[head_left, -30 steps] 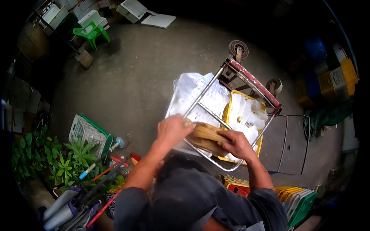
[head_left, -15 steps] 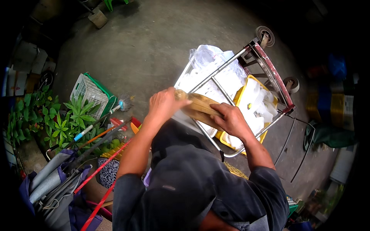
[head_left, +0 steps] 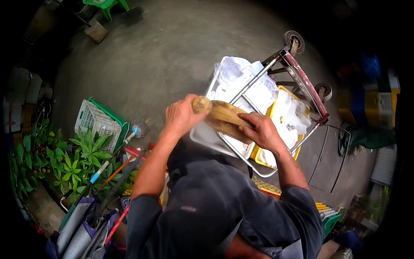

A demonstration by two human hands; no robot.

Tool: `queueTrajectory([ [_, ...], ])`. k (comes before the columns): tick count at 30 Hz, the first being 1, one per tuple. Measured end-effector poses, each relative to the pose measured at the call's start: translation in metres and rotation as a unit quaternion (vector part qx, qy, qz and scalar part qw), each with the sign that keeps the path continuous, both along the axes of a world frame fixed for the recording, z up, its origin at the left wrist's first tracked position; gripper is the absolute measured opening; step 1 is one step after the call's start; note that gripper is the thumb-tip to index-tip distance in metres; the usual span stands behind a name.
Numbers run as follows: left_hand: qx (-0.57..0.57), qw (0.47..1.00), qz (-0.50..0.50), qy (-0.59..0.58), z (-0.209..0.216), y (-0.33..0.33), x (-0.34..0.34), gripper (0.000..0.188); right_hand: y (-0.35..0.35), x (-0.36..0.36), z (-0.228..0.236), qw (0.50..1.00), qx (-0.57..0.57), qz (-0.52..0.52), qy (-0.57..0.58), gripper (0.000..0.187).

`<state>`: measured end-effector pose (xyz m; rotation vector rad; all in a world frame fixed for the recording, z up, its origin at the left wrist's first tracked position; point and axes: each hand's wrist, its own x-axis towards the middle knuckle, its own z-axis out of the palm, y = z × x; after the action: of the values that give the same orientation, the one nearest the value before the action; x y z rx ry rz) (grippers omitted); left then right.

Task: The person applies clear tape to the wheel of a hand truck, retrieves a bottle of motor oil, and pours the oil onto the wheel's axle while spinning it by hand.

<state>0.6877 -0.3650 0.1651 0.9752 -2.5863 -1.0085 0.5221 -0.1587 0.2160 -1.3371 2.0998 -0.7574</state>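
Between my hands is a yellowish-brown, wooden-looking piece [head_left: 225,115] with a long flattened body and a round knob at its left end; I cannot make out its exact kind. My left hand [head_left: 182,115] is closed around the knob end. My right hand [head_left: 261,131] grips the body's right end, thumb on top. Both hands are at chest height, over the near side of a tilted metal-framed cart. Below and beyond them lie a white basket [head_left: 206,140] with white plastic bags [head_left: 248,80] and a yellow crate [head_left: 269,114] holding white pieces.
The cart's red-and-metal base [head_left: 305,82] and wheel [head_left: 295,41] stick out to the right. At left are a white-and-green crate [head_left: 97,123], leafy plants [head_left: 88,146], and long poles with folded grey-purple cloth [head_left: 82,218]. A green stool [head_left: 105,5] stands far back on the concrete floor [head_left: 168,47].
My view has shifted a little, so the surroundings sit slightly differently. Both hands keep hold of the brown piece; its round knob end now shows more plainly.
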Motion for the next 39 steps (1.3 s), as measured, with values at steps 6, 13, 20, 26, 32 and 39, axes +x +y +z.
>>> queueTrajectory([
  [6,-0.034,0.997,0.01,0.071,-0.025,-0.085,0.012,0.044,-0.089,0.023,0.01,1.0,0.01,-0.009,0.015,0.036],
  [13,-0.045,0.998,-0.006,0.039,-0.023,-0.188,0.051,0.057,-0.189,0.05,-0.017,0.999,-0.015,0.034,0.011,0.035],
  [20,-0.048,0.992,-0.102,-0.063,-0.015,-0.264,0.08,0.052,-0.264,0.055,-0.036,0.994,-0.052,0.1,-0.002,0.038],
  [26,-0.107,0.982,-0.13,-0.086,0.012,-0.305,0.048,0.051,-0.295,0.03,-0.035,0.991,-0.094,0.089,0.01,0.038],
  [32,-0.115,0.968,-0.204,-0.084,0.013,-0.34,-0.023,0.043,-0.31,-0.025,-0.034,0.995,-0.086,0.056,0.013,0.038],
  [39,-0.136,0.979,-0.078,-0.129,0.0,-0.365,-0.132,0.048,-0.338,-0.082,-0.049,0.996,-0.079,-0.025,0.015,0.037],
])
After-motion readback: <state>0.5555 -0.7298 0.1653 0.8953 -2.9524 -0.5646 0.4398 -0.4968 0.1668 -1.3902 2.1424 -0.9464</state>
